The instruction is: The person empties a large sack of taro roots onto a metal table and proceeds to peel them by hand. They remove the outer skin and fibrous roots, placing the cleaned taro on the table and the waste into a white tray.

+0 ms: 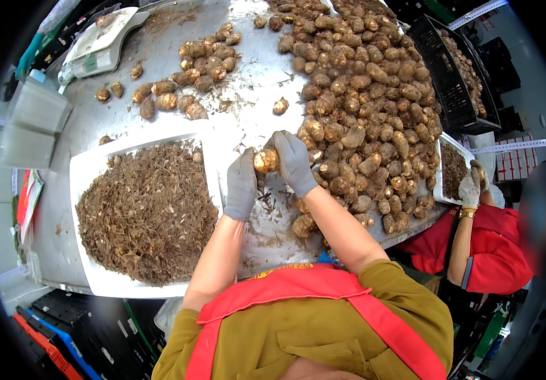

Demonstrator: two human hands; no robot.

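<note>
We see 1 brown tuber (265, 160) pinched between 2 gray-gloved hands: left hand (242, 185) at its 7 o'clock, right hand (293, 162) at 3 o'clock, fingers curled over it. Its long axis cannot be told. The loose tuber pile (361, 107) lies at 2 o'clock; 1 white tray (89, 171) of peelings at 8 o'clock.

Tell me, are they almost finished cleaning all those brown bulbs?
Not nearly. A small group of cleaned bulbs lies at the far side of the metal table, and the white tray is full of peeled brown scraps. Right now the left hand and right hand, both gloved, hold one bulb. The big heap beside them looks untouched.
</note>
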